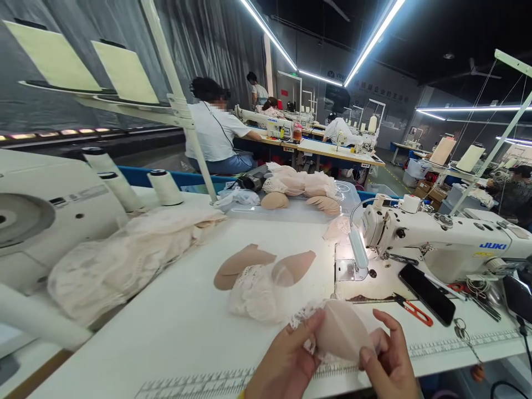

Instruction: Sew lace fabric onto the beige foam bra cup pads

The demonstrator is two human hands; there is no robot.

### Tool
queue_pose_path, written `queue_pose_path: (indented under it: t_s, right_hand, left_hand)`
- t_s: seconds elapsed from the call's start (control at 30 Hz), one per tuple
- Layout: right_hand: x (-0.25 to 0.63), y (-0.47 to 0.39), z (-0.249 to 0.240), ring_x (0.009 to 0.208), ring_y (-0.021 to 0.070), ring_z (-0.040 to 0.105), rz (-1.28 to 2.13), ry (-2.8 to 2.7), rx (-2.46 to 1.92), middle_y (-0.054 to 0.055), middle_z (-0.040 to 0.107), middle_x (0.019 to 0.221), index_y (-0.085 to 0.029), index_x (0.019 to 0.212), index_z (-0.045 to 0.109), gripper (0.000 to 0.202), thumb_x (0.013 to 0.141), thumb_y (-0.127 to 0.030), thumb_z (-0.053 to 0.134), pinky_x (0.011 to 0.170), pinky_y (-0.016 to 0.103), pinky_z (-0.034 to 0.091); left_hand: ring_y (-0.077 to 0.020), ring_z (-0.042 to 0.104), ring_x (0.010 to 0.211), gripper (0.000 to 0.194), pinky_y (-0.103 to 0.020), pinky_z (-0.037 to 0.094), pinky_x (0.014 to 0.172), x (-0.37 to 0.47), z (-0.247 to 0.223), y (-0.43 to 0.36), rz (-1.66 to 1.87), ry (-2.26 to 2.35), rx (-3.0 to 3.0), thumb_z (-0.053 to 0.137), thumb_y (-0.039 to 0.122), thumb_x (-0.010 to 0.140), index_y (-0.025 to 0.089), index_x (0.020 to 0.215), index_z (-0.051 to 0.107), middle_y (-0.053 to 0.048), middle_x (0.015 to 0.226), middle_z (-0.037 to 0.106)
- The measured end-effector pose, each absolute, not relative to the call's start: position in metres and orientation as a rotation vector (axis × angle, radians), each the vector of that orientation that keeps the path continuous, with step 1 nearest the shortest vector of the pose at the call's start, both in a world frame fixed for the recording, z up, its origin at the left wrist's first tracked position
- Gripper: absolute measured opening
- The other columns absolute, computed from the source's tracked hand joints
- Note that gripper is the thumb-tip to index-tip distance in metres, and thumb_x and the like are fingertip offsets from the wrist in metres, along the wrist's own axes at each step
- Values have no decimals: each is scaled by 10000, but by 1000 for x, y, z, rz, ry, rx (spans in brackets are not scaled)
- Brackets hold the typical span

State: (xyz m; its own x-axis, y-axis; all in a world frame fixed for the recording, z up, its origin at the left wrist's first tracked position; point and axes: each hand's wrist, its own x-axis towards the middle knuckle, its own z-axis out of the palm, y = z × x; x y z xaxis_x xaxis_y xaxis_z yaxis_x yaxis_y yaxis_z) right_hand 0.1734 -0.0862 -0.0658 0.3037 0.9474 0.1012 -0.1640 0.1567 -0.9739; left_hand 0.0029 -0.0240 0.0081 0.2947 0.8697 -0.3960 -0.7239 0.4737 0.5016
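Near the table's front edge, my left hand (292, 354) pinches the lace-edged left side of a pale beige cup piece (343, 331). My right hand (388, 354) grips the same piece at its lower right, thumb in front and index finger raised. Behind them on the white table lie white lace fabric (254, 293), stacked tan cup pads (241, 265) and another tan pad (296, 267). To the right stands a white sewing machine (449, 238) with its small lamp lit, and a lace piece (337, 228) lies beside it.
Orange snips (415, 311) and a black phone (428, 293) lie right of my hands. A fabric heap (124, 260) is at left. A clear tray (245, 213) holds more cups and lace at the back. A ruler strip (199, 383) runs along the front edge. People sit at machines beyond.
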Motion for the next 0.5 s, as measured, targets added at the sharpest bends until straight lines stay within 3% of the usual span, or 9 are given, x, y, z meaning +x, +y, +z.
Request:
queue_pose_path:
  t_s: [0.2, 0.5]
  right_hand:
    - [173, -84, -73, 660, 177, 509, 967, -905, -1115, -36, 526, 750, -287, 1406, 572, 668, 864, -571, 838, 671, 314, 472]
    - [171, -85, -70, 636, 189, 526, 953, -927, -1109, -27, 513, 749, -297, 1434, 582, 634, 898, -549, 811, 630, 314, 470]
  left_hand:
    - [-282, 810, 1030, 139, -376, 681, 959, 7, 11, -21, 1027, 739, 153, 719, 137, 1000, 120, 1110, 804, -122, 1099, 831]
    - [-303, 780, 1114, 157, -378, 683, 957, 11, 13, -18, 1038, 802, 174, 674, 159, 1032, 103, 998, 817, -146, 1162, 811]
